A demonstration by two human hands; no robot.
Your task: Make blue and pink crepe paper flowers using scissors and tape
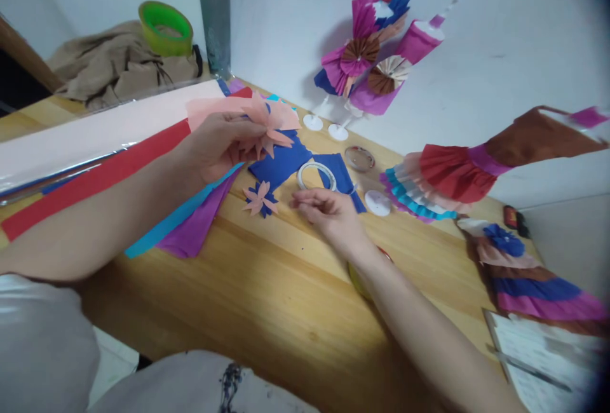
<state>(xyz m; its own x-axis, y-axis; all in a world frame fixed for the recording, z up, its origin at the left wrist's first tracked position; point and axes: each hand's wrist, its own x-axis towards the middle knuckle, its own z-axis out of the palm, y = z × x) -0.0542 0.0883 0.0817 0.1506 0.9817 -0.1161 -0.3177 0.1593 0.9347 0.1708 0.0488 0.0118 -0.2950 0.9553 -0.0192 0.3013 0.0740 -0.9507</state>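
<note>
My left hand (pixel 216 143) pinches a pink paper flower (pixel 271 126) with pointed petals, held above the stacked coloured paper. Lower down, my right hand (pixel 333 213) hovers over the table with its thumb and fingers drawn together; whatever is between them is too small to make out. Just beyond its fingertips sits a white roll of tape (pixel 332 175), partly over cut blue paper (pixel 281 162). A smaller pink and blue paper flower (pixel 260 199) lies on the wood between my hands.
Red paper (pixel 102 175), purple paper (pixel 193 225) and a wrapped pink roll (pixel 109 114) spread leftward. A steel bottle (pixel 214 19) stands behind. Paper-dressed figures (pixel 476 159) line the right and back. Wide green tape (pixel 166 28) rests on brown cloth (pixel 114 60).
</note>
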